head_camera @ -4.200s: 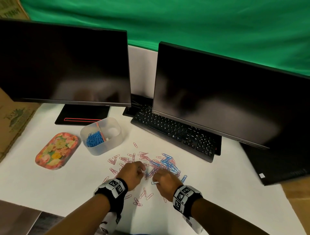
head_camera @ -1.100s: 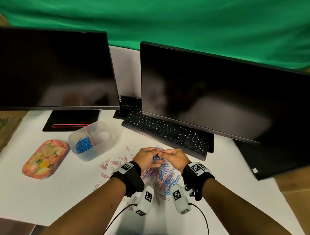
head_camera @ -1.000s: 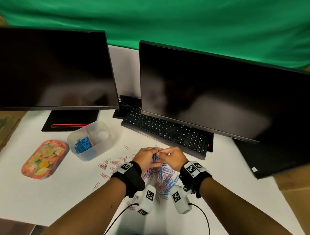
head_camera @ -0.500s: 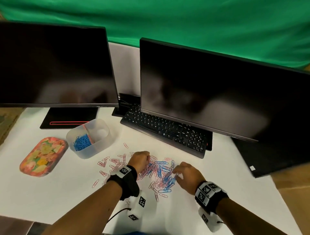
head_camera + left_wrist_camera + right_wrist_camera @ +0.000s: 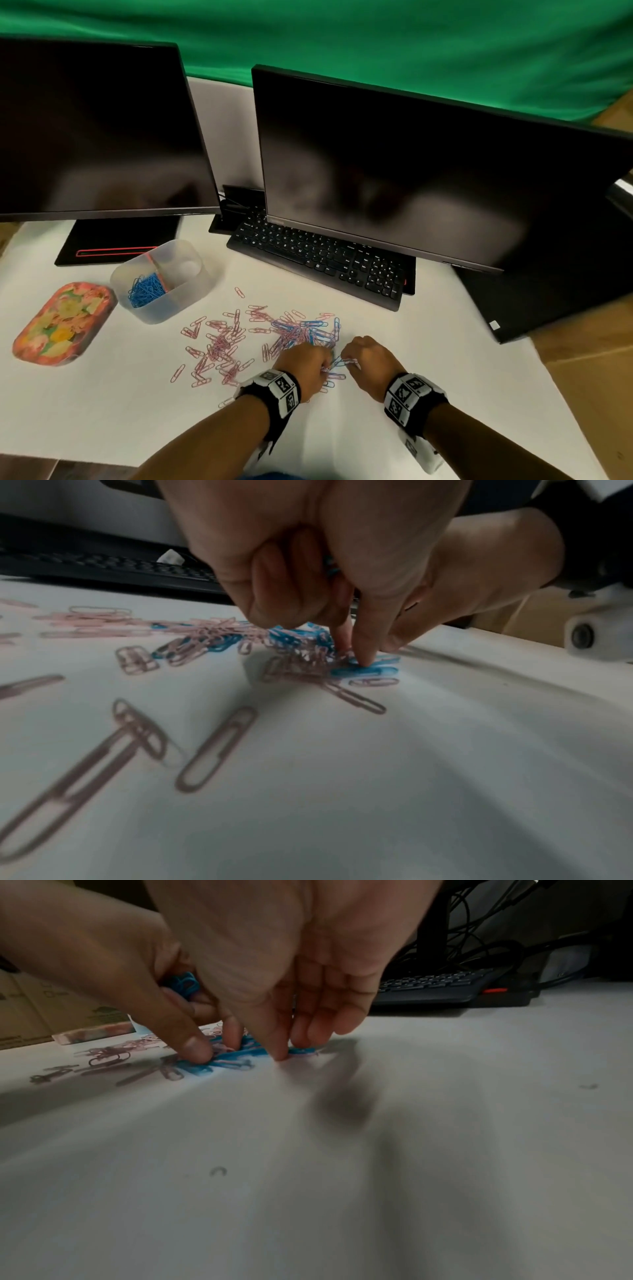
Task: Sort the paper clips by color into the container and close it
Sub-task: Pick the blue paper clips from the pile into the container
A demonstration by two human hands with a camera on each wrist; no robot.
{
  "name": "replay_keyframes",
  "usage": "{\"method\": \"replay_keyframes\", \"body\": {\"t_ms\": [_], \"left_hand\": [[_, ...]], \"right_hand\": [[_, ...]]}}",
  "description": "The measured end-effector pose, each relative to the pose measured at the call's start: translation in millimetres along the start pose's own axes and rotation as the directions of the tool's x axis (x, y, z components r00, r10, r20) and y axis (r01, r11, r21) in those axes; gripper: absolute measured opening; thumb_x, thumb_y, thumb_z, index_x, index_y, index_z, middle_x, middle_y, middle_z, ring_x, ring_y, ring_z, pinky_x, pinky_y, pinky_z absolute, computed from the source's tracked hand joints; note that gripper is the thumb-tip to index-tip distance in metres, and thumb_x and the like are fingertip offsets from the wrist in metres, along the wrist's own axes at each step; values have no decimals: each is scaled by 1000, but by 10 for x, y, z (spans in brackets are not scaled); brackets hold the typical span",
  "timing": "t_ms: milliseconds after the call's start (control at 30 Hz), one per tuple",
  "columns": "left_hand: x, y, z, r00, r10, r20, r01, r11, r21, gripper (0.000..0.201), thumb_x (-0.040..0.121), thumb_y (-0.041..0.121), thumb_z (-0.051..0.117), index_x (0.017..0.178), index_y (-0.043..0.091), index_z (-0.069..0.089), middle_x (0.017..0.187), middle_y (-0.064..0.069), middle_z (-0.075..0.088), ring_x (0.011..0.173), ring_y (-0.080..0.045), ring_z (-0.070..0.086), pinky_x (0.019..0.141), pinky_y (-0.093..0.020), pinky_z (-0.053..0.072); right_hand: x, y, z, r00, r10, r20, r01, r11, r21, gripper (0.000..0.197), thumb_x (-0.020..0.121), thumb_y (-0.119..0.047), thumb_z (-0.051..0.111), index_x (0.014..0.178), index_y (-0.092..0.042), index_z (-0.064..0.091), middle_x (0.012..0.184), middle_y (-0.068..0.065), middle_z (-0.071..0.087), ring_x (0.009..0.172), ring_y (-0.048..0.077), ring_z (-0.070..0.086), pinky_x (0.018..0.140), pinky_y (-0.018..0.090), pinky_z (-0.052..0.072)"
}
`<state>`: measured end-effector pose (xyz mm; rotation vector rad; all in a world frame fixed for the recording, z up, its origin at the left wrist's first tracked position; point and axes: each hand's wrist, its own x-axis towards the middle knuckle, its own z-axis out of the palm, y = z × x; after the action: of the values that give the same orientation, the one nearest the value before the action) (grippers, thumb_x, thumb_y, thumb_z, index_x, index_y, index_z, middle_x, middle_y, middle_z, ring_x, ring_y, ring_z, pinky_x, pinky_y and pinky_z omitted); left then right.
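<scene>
Now we pick blue clips from the pile

Our left hand (image 5: 306,365) holds blue clips (image 5: 181,982) in curled fingers; our right hand (image 5: 368,361) pinches one clip (image 5: 344,360)

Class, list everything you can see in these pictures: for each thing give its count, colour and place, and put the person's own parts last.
Translucent plastic container: one, white, left of the pile; lid off.
Blue paper clips in container: many, left compartment.
Floral oval lid: one, pink-orange, left of container.
Loose paper clips: many, pink and blue, on white table.
Monitors: two, black, behind.
Keyboard: one, black, under right monitor.
Green cloth: one, background.
Left hand: holds blue clips, fingertip on pile.
Right hand: fingertips on pile.
</scene>
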<state>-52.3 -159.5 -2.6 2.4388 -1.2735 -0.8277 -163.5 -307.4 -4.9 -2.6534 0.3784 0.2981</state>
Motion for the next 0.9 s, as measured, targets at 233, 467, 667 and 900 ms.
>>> {"method": "replay_keyframes", "body": {"t_ms": [233,467,667,900], "left_hand": [[-15,-218,-35,997,-79,-24,79,996,-32,9,86,28,59,92,25,66,91,7,66,93,-18,63,76,-25,46],[-33,-343,-115,983,-153,-101,151,988,-30,10,88,33,57,97,29,58,92,7,64,90,-19,62,76,-28,47],[-12,-186,-96,998,59,-5,-59,997,53,24,90,27,54,113,29,59,114,3,64,104,-21,60,87,-29,46],[39,-94,-65,996,79,36,-83,989,122,16,91,23,52,101,20,64,108,-2,65,99,-24,61,86,-33,50]], "right_hand": [[27,12,-7,987,116,110,-124,990,65,41,91,-8,47,130,-17,51,121,5,58,116,22,50,94,23,38],[-9,71,-43,976,149,158,-167,980,110,42,89,-9,46,128,-23,46,113,2,59,94,16,52,84,21,41],[-35,152,-40,970,156,186,-183,973,140,37,87,-11,45,120,-27,46,95,-5,57,83,15,53,75,24,47],[-58,253,-89,975,182,128,-216,914,345,22,87,-8,54,98,-22,67,78,-18,56,71,2,53,64,3,36]]}}
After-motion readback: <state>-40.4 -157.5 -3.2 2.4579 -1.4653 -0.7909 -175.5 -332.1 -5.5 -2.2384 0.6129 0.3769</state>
